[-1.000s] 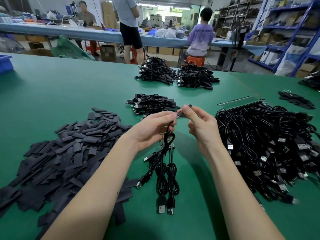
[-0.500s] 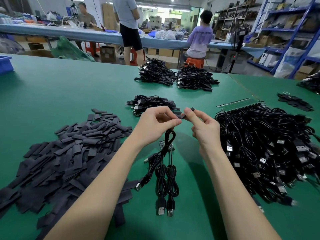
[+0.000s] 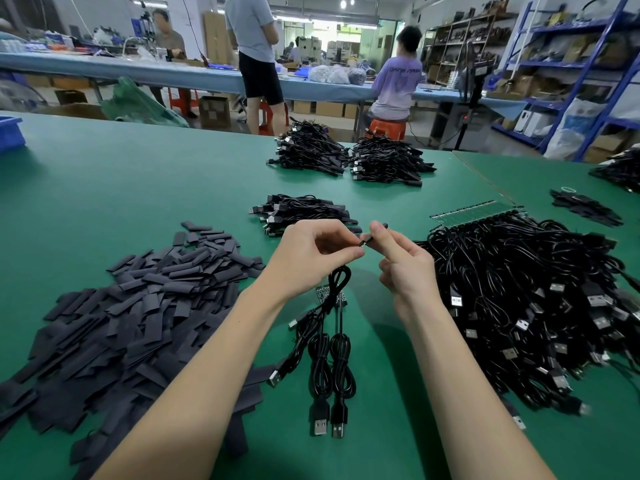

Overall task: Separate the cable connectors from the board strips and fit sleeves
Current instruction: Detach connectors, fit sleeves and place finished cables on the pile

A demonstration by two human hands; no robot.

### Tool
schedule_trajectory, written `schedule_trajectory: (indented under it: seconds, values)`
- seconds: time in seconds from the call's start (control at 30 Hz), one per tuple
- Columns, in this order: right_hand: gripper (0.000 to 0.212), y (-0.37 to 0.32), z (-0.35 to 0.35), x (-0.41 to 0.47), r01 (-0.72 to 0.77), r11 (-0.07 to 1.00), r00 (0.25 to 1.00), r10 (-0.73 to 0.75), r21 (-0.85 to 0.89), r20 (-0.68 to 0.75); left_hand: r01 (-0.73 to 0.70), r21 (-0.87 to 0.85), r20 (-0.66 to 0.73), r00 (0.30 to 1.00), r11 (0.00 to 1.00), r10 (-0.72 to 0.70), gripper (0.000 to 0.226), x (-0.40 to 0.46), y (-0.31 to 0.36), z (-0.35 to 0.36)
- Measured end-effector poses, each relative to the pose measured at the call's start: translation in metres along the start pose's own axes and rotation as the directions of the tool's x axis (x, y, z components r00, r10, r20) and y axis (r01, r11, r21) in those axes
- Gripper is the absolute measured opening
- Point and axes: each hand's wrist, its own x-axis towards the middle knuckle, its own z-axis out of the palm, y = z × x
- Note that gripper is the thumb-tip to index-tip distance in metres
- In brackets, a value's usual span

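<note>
Pinching a black cable (image 3: 341,277) near its end, the left hand (image 3: 313,258) is raised above the green worktop (image 3: 138,174); its fingers (image 3: 356,252) are closed on the cable, which hangs down from them. The right hand (image 3: 403,261) pinches a small black sleeve (image 3: 374,233) between thumb and forefinger, touching the cable's tip. Under the hands, three more cables (image 3: 329,372) lie with USB plugs toward 6 o'clock, small boards (image 3: 323,294) at their far ends. At 9 o'clock lies a sleeve heap (image 3: 114,317); at 3 o'clock a cable pile (image 3: 540,303) still joined to a board strip (image 3: 474,213). At 12 o'clock, just beyond the hands, sits a small bundle (image 3: 301,211), and farther off two bigger bundles (image 3: 349,157). A blue bin (image 3: 10,133) shows at 10 o'clock; its contents cannot be seen.
</note>
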Motion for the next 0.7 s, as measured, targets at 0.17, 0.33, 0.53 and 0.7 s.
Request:
schedule_trajectory:
  seconds: [0.17,0.33,0.53,0.7]
  values:
    - [0.05,-0.002,-0.001,0.0,0.016,0.998,1.0,-0.016,-0.061,0.006,0.002,0.027,-0.009,1.0,1.0,-0.002,0.005,-0.001,0.001,-0.001]
    - [0.032,0.002,0.0,-0.002,0.061,0.996,0.998,-0.063,-0.067,-0.02,0.016,0.062,-0.038,0.999,0.998,-0.014,0.004,-0.001,0.001,0.0]
    - [0.017,0.005,-0.002,-0.002,0.074,0.996,0.996,-0.071,-0.05,0.054,0.016,0.073,-0.06,0.998,0.997,-0.012,0.005,-0.002,0.0,0.002]
    - [0.013,0.0,-0.013,0.002,0.05,0.994,0.989,-0.035,-0.102,0.14,-0.003,0.102,-0.057,0.998,0.995,0.009,0.007,-0.003,0.0,0.003]
